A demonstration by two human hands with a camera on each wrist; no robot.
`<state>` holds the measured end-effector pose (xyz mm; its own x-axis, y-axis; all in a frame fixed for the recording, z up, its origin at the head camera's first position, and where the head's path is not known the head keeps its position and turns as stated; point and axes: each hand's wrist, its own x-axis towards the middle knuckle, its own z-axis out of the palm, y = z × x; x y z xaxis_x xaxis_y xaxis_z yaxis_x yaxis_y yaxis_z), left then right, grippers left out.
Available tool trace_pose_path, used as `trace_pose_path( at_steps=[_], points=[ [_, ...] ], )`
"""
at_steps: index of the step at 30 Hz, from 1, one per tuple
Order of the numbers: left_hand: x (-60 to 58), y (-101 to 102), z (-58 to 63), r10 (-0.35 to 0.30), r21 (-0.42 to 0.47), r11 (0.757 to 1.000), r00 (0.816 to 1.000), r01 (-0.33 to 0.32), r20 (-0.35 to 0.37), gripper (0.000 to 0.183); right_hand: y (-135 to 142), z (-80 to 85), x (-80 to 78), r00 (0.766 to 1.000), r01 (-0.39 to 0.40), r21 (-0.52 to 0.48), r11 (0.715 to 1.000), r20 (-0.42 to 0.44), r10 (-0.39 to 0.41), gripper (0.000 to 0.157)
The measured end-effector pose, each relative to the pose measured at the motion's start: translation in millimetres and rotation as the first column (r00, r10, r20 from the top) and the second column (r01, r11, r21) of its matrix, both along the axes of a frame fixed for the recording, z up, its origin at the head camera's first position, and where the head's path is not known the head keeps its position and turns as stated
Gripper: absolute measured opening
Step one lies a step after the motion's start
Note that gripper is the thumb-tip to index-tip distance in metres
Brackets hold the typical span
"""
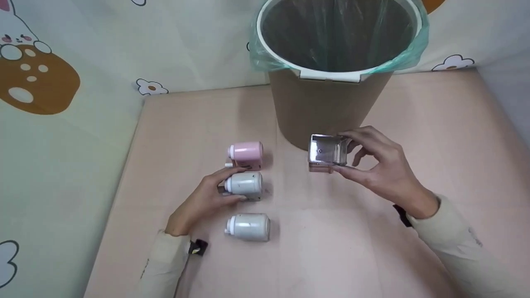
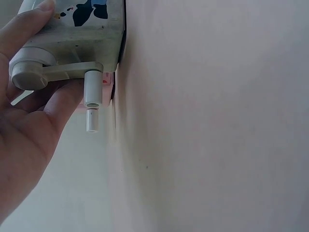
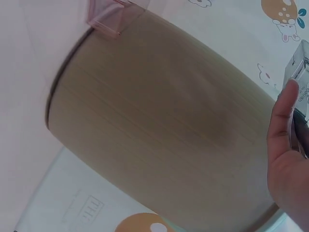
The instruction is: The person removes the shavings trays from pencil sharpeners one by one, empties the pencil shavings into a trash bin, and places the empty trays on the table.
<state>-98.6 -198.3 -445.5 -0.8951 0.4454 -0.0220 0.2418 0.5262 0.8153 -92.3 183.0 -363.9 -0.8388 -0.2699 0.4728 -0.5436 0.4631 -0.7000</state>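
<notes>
My left hand [image 1: 198,196] grips the middle hand-crank pencil sharpener [image 1: 246,183], which is greyish white. Its white crank [image 2: 72,71] points toward the palm, and dark printed shapes mark its body in the left wrist view. My right hand [image 1: 383,165] pinches a small clear plastic drawer [image 1: 321,151] by its right side, in front of the bin, with the open top facing the head camera. A pink see-through drawer [image 3: 108,17] lies at the bin's foot, mostly hidden under the clear one in the head view. Beyond the left hand lies a pink sharpener [image 1: 247,151]; another greyish sharpener [image 1: 250,227] lies nearer.
A tall brown bin [image 1: 327,99] with a white rim and green bag liner [image 1: 408,58] stands at the back of the pinkish table [image 1: 323,248]. Behind it hangs a pale cloth [image 1: 198,45] printed with rabbits and flowers.
</notes>
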Motion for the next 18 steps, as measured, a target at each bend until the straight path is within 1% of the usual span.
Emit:
trace_pose_path(
  at_steps=[4, 10, 18],
  points=[
    [0.9, 0, 0.2, -0.003, 0.003, 1.0, 1.0, 0.003, -0.007, 0.063, 0, -5.7, 0.6, 0.999, 0.006, -0.004, 1.0, 0.034, -0.006, 0.061],
    [0.4, 1, 0.0, 0.003, 0.0, 1.0, 1.0, -0.003, -0.004, 0.064, 1, -14.3, 0.3, 1.0, -0.004, -0.005, 1.0, 0.021, 0.004, 0.06],
    [-0.8, 1, -1.2, -0.007, 0.008, 1.0, 0.999, 0.008, -0.051, 0.062, 1, -32.0, 1.5, 0.999, -0.022, -0.009, 1.0, 0.045, 0.022, 0.058]
  ],
)
